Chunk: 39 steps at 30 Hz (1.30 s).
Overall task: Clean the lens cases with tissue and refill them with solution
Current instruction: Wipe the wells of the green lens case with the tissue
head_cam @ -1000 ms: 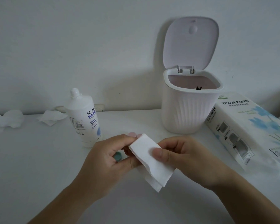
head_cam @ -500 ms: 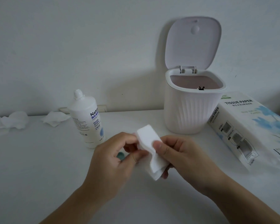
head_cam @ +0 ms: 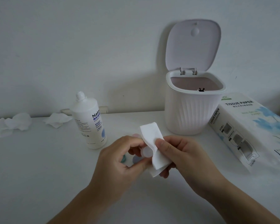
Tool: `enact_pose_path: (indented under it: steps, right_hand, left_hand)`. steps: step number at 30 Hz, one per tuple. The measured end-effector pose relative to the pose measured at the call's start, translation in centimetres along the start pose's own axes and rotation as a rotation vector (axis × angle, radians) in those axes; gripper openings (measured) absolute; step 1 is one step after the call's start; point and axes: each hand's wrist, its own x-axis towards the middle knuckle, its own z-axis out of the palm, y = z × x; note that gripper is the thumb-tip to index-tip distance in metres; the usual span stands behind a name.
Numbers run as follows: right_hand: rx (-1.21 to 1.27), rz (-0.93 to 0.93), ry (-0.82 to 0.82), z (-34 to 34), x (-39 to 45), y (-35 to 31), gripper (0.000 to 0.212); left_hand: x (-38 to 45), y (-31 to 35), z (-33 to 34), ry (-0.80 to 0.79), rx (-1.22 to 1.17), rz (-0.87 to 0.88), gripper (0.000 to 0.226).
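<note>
Tissue (head_cam: 153, 143) pinched by right hand (head_cam: 184, 159); left hand (head_cam: 118, 162) grips one lens case (head_cam: 146, 151) (two crumpled tissues (head_cam: 13, 125) behind).

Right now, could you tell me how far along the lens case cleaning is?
Done: crumpled tissues already lie used. In hand: the left hand holds the lens case while the right hand presses a folded tissue against it. Left: refilling; the solution bottle stands capped.
</note>
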Motion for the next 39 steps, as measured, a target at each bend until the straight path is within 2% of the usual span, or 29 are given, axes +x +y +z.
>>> enact_pose_path:
  steps: [6,10,13,15,17,20,25,27,32,35,39]
  right_hand:
    - [-0.044,-0.134,0.097,0.1,0.1,0.8,0.019]
    - [-0.085,-0.275,0.289,-0.1,0.3,1.1,0.018]
    - [-0.049,-0.253,0.411,-0.9,0.5,0.8,0.02]
    - [-0.058,-0.202,0.37,-1.1,0.6,0.6,0.018]
    - [-0.051,-0.138,0.228,-0.8,0.4,0.6,0.014]
    - [-0.053,-0.032,0.034,-0.2,0.1,0.6,0.024]
    - [-0.077,0.046,-0.032,-0.8,0.1,0.5,0.031]
    - [-0.144,0.071,-0.087,-1.3,0.2,0.2,0.04]
    - [-0.26,0.088,-0.244,-2.3,0.3,-0.3,0.043]
    - [-0.255,0.055,-0.214,-2.0,0.3,-0.1,0.045]
    - [-0.093,-0.01,-0.065,-0.6,0.0,0.7,0.032]
  left_hand:
    - [0.1,0.0,-0.1,-0.002,-0.032,-0.023,0.02]
    - [0.2,0.0,-0.4,0.024,-0.026,-0.074,0.02]
    - [0.3,-0.2,-1.0,0.046,-0.114,-0.118,0.019]
    - [0.4,-0.4,-1.2,0.057,-0.116,-0.129,0.023]
    - [0.4,-0.5,-1.2,0.058,-0.106,-0.129,0.026]
    - [0.5,-0.2,-1.1,0.002,-0.079,-0.074,0.022]
    - [0.7,0.1,-1.3,-0.05,-0.03,-0.046,0.026]
    - [0.8,0.1,-1.4,-0.089,-0.006,-0.033,0.024]
    - [0.8,0.2,-1.9,-0.21,-0.09,-0.055,0.011]
    - [0.7,0.2,-1.7,-0.163,-0.062,-0.024,0.015]
    - [0.2,0.3,-0.4,0.014,0.033,0.042,0.03]
